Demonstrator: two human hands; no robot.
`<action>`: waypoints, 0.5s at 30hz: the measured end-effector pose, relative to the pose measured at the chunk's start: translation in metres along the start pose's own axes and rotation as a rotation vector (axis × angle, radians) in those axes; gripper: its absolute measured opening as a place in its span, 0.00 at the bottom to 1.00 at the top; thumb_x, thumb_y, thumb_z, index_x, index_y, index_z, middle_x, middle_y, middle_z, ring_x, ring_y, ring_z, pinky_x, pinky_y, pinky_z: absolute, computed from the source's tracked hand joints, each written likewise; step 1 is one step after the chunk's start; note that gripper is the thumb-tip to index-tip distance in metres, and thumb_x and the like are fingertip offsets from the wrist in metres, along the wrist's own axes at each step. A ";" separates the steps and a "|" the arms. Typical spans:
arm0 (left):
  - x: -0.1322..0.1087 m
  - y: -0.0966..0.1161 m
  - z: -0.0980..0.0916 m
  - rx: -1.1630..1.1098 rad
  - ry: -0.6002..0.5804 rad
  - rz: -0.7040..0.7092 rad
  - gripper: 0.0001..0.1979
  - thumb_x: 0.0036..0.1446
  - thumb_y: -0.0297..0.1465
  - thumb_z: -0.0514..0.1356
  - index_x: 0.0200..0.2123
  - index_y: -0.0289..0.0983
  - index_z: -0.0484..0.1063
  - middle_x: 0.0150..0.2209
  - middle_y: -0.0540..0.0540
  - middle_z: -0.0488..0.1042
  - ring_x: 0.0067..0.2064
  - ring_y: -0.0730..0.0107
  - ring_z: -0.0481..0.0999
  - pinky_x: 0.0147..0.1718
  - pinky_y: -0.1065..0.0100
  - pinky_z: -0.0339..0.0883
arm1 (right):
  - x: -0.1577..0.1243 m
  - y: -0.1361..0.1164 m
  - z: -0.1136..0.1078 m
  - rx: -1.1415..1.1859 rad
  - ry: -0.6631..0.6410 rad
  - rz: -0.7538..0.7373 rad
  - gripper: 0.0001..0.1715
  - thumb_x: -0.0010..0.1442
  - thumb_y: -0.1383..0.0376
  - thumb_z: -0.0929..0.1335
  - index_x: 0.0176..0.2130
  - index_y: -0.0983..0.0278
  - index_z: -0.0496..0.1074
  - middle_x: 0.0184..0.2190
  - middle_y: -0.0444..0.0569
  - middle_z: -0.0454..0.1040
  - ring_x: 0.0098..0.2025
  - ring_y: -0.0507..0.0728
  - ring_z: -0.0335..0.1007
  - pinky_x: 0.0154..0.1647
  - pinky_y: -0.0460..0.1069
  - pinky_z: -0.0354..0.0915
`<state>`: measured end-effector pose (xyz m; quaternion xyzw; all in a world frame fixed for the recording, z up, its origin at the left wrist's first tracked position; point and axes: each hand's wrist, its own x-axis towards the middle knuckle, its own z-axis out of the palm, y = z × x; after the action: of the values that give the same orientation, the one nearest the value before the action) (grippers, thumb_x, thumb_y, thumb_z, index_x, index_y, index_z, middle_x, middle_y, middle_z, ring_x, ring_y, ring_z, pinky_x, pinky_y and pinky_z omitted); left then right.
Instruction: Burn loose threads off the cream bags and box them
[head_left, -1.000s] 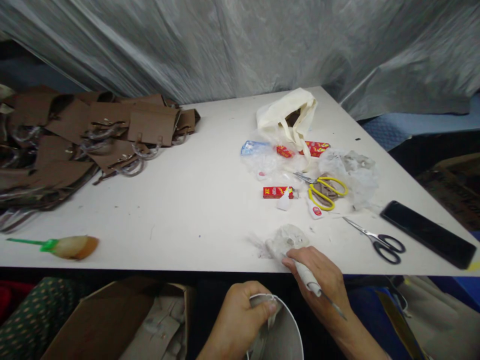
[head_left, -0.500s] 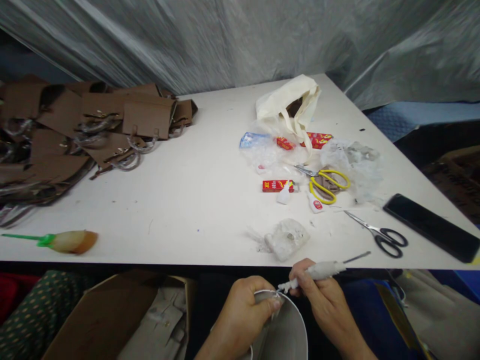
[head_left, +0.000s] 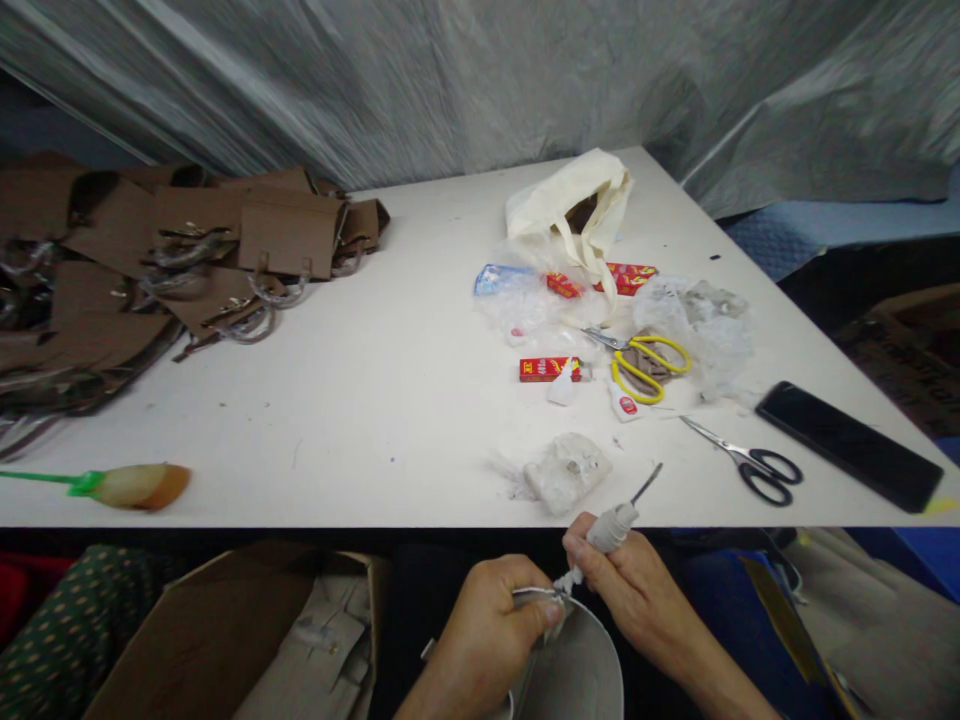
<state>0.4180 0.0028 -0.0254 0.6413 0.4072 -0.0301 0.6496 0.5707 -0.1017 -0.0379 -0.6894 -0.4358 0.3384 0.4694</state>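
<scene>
Fingers of the left hand (head_left: 487, 630) are pinched shut on the rim of a pale grey curved sheet piece (head_left: 581, 675), thumb on top. It sits low in the middle of the frame, below the near edge of the white table (head_left: 360, 420). The right hand (head_left: 637, 590) has its fingers closed round a white-wrapped stick tool with a thin metal end (head_left: 611, 528). The tool's crusted lower tip touches the grey rim just beside the left thumb, and the metal end points to the upper right, over the table edge.

The grey piece looks thin, light and bendy, so it would probably flop away from a far grip and is best held at the rim, close to where the tip meets it. The tool seems light and stiff; its lumpy wrapped middle offers the surest hold, not the slim metal end.

On the table just above the hands lies a crumpled clear plastic lump (head_left: 566, 472). To its right are black-handled scissors (head_left: 757, 465), and in the upper left a heap of brown leather pieces (head_left: 187, 260).

Half a second ago the tool lay nearly level, metal end pointing right; now it is tipped up steeply. The left hand's pinch looks unchanged.
</scene>
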 end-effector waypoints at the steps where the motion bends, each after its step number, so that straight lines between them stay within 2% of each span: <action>1: 0.000 0.000 0.001 0.000 -0.004 0.000 0.05 0.45 0.31 0.62 0.21 0.36 0.75 0.24 0.47 0.75 0.30 0.65 0.73 0.32 0.66 0.62 | 0.001 -0.001 0.000 -0.016 -0.003 -0.005 0.23 0.74 0.55 0.60 0.29 0.62 0.66 0.24 0.41 0.65 0.27 0.53 0.65 0.31 0.47 0.59; 5: 0.002 -0.003 0.002 -0.041 -0.014 -0.013 0.05 0.43 0.31 0.63 0.21 0.35 0.75 0.24 0.47 0.75 0.29 0.65 0.71 0.30 0.66 0.61 | -0.002 0.002 0.008 0.009 0.038 0.009 0.26 0.75 0.53 0.59 0.27 0.62 0.64 0.21 0.41 0.63 0.24 0.52 0.63 0.28 0.47 0.58; 8: 0.006 -0.008 -0.003 -0.101 0.011 -0.016 0.06 0.41 0.32 0.63 0.22 0.34 0.77 0.23 0.47 0.75 0.29 0.64 0.71 0.30 0.65 0.61 | -0.014 0.010 0.021 0.089 0.199 0.089 0.29 0.76 0.51 0.58 0.27 0.62 0.66 0.19 0.41 0.65 0.22 0.52 0.65 0.26 0.46 0.60; 10: 0.008 -0.011 -0.008 -0.129 0.049 -0.026 0.08 0.41 0.34 0.64 0.22 0.34 0.77 0.23 0.46 0.74 0.29 0.63 0.71 0.31 0.65 0.61 | -0.023 0.016 0.029 0.113 0.308 0.106 0.29 0.76 0.52 0.59 0.28 0.62 0.69 0.21 0.42 0.68 0.24 0.52 0.68 0.28 0.45 0.63; 12: 0.010 -0.013 -0.013 -0.154 0.087 -0.041 0.09 0.42 0.35 0.65 0.22 0.34 0.77 0.21 0.47 0.73 0.28 0.65 0.69 0.31 0.65 0.60 | -0.029 0.020 0.033 0.115 0.381 0.065 0.25 0.76 0.55 0.61 0.30 0.62 0.71 0.23 0.42 0.71 0.27 0.52 0.70 0.30 0.44 0.65; 15: 0.010 -0.016 -0.016 -0.227 0.139 -0.023 0.10 0.42 0.37 0.67 0.23 0.34 0.77 0.21 0.49 0.71 0.27 0.68 0.66 0.30 0.66 0.57 | -0.026 0.021 0.029 0.109 0.497 -0.008 0.16 0.76 0.58 0.63 0.38 0.60 0.74 0.28 0.42 0.75 0.32 0.53 0.73 0.36 0.44 0.68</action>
<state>0.4076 0.0189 -0.0418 0.5595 0.4594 0.0531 0.6878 0.5413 -0.1197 -0.0657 -0.7234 -0.2908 0.1795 0.5999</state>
